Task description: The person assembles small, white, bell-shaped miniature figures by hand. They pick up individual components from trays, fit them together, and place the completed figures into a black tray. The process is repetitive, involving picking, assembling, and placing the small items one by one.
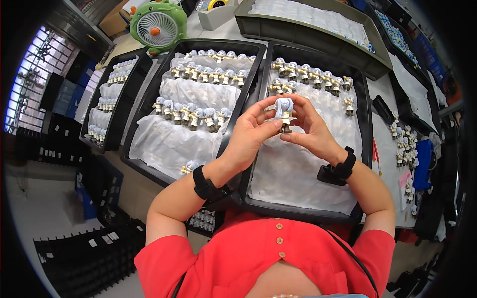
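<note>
Between my two hands, upright above the right-hand black tray point(366, 164), is a small figurine point(284, 110) with pale blue hair, a white and yellow outfit and dark boots. My left hand point(256, 130) pinches it from the left, thumb near its lower body. From the other side my right hand point(309, 126) grips it with thumb and fingers. Behind the hands, matching figurines point(317, 77) stand in rows on the tray's white lining, and a lone figurine point(349, 106) stands at the right.
Another black tray point(149, 171) of figurines lies left, with a narrower tray point(106, 145) beyond it. A green fan point(158, 27) and an olive bin point(313, 44) stand at the back. Several figurines point(407, 146), a thin red brush point(376, 156) and a blue object point(424, 164) lie on the right.
</note>
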`<control>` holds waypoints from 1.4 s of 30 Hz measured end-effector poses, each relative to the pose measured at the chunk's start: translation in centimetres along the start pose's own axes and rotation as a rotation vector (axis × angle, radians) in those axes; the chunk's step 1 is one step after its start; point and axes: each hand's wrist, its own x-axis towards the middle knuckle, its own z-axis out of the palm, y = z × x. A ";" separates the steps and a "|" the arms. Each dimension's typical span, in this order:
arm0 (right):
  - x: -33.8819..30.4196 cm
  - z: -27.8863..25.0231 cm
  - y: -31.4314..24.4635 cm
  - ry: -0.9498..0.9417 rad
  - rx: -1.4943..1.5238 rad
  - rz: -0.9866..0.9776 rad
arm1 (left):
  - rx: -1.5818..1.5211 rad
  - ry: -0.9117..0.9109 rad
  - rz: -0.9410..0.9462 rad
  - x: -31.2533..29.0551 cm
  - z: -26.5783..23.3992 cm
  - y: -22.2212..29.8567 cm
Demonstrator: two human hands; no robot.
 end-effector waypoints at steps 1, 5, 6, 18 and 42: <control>0.1 -0.1 0.0 -0.004 0.016 0.014 | -0.023 0.003 -0.018 0.1 -0.1 0.1; 0.1 -0.1 0.4 -0.011 0.034 0.011 | -0.040 0.011 -0.046 0.1 -0.3 0.0; 0.1 -0.1 0.4 -0.013 0.036 0.018 | -0.028 0.019 -0.041 0.2 -0.2 -0.1; -0.5 0.4 -1.1 0.214 -0.517 -0.326 | -0.061 -0.003 -0.037 0.1 -0.1 -0.4; -0.2 0.5 -0.9 0.113 -0.276 -0.169 | -0.167 -0.183 -0.071 0.4 0.0 -0.2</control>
